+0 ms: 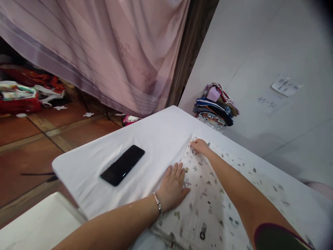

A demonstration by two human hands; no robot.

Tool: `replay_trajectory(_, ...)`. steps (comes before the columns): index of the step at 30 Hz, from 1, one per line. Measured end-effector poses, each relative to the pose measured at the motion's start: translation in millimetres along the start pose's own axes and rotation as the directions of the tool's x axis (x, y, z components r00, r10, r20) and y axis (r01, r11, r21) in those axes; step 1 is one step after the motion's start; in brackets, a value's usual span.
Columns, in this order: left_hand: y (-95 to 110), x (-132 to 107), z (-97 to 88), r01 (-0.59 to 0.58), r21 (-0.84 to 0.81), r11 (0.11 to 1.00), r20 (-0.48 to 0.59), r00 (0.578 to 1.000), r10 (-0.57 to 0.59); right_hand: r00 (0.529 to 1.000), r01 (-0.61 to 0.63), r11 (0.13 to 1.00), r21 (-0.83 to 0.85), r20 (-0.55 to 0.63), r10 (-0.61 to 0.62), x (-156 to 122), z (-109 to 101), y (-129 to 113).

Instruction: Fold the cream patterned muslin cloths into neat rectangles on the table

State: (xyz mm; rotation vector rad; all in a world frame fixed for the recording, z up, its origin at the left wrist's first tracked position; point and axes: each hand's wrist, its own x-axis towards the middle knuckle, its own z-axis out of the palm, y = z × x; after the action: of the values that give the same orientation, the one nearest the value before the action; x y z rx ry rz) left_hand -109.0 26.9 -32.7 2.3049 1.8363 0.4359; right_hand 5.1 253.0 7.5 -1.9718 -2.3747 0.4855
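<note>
A white cloth with small printed figures (208, 205) lies spread on a white-covered table (85, 163). My left hand (173, 187) rests flat on the cloth's left edge, fingers stretched out; a bracelet circles the wrist. My right hand (199, 146) reaches to the cloth's far corner, fingers curled down onto the corner. A black phone (122, 164) lies face up on the table, left of my left hand.
A stack of folded clothes (215, 107) sits at the table's far edge against a white wall with a paper note (284, 86). A pink curtain (117, 45) hangs beyond. Left is a brown tiled floor (31, 139) with red bags (18, 97).
</note>
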Motion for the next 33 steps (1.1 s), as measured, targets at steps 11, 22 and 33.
replay_trajectory(11,0,0,-0.9,-0.006,-0.02,1.0,0.015,1.0,0.007,0.926,-0.203,0.976,0.074,0.338,0.167,8,-10,-17)
replay_trajectory(22,1,1,-4.8,-0.002,-0.053,0.999,0.022,1.0,0.003,0.929,-0.252,0.966,-0.065,0.264,0.26,18,1,-37)
replay_trajectory(33,0,0,-1.2,-0.007,-0.07,0.998,0.007,1.0,0.008,0.943,-0.294,0.936,0.193,0.218,0.251,19,11,-29)
